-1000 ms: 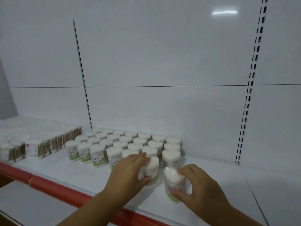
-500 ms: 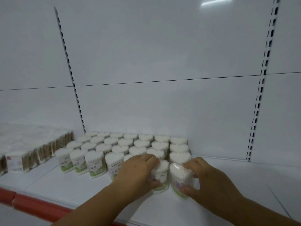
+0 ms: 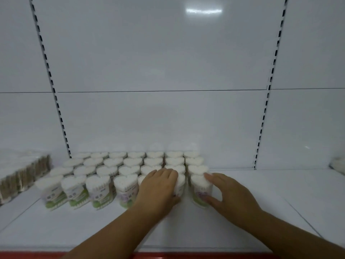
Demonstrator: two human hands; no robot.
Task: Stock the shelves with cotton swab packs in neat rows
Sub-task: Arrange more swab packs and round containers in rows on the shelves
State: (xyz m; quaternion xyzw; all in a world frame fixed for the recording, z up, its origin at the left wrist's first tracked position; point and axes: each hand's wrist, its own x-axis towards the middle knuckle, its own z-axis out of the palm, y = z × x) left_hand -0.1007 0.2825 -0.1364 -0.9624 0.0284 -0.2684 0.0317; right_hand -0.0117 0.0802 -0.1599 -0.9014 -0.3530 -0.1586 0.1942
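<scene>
Several heart-shaped cotton swab packs [image 3: 130,163] stand in rows on the white shelf [image 3: 261,202], white tops up, green labels on the front ones. My left hand [image 3: 158,189] grips a pack [image 3: 180,184] in the front row, covering most of it. My right hand [image 3: 227,195] holds the rightmost front pack [image 3: 200,191], fingers on its top and thumb low on its side. Both packs stand upright on the shelf, in line with the front row.
Bundles of wooden-stick swabs [image 3: 22,174] lie at the far left of the shelf. A red shelf edge [image 3: 168,256] runs along the bottom. Slotted uprights [image 3: 265,109] stand on the white back panel. A blurred white object [image 3: 338,164] sits at the far right.
Both hands have pushed their packs back and together into the front row of the block. The camera has moved closer and turned to face the shelf squarely.
</scene>
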